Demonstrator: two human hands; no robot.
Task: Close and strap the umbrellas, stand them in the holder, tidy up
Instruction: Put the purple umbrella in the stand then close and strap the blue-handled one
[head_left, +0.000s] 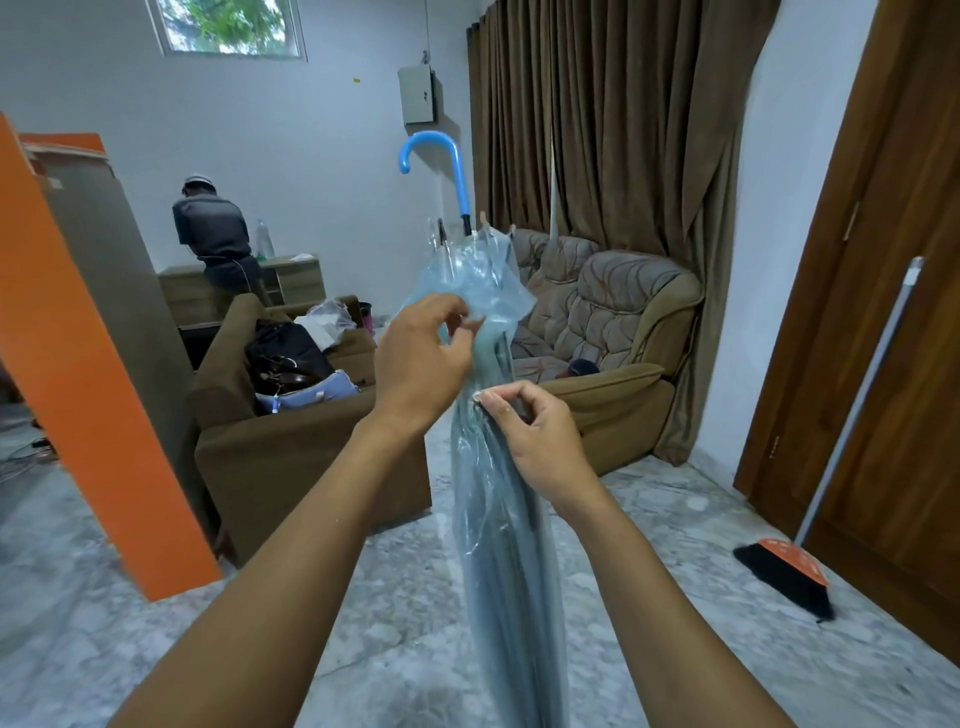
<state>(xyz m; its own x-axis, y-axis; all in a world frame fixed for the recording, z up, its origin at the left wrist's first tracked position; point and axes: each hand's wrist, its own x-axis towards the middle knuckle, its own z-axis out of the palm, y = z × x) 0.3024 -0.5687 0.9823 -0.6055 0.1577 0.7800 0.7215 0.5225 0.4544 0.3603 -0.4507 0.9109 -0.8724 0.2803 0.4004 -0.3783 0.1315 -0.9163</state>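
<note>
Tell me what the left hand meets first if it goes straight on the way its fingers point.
The left hand points right and slightly upward; its fingers meet the umbrella's bunched clear canopy at once, and seem to pinch it.

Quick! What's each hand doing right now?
Left hand: pinches the canopy of the see-through blue umbrella.
Right hand: pinches a small metal snap on that umbrella.

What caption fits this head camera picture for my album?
Left hand and right hand pinch a folded see-through umbrella with a blue handle.
</note>
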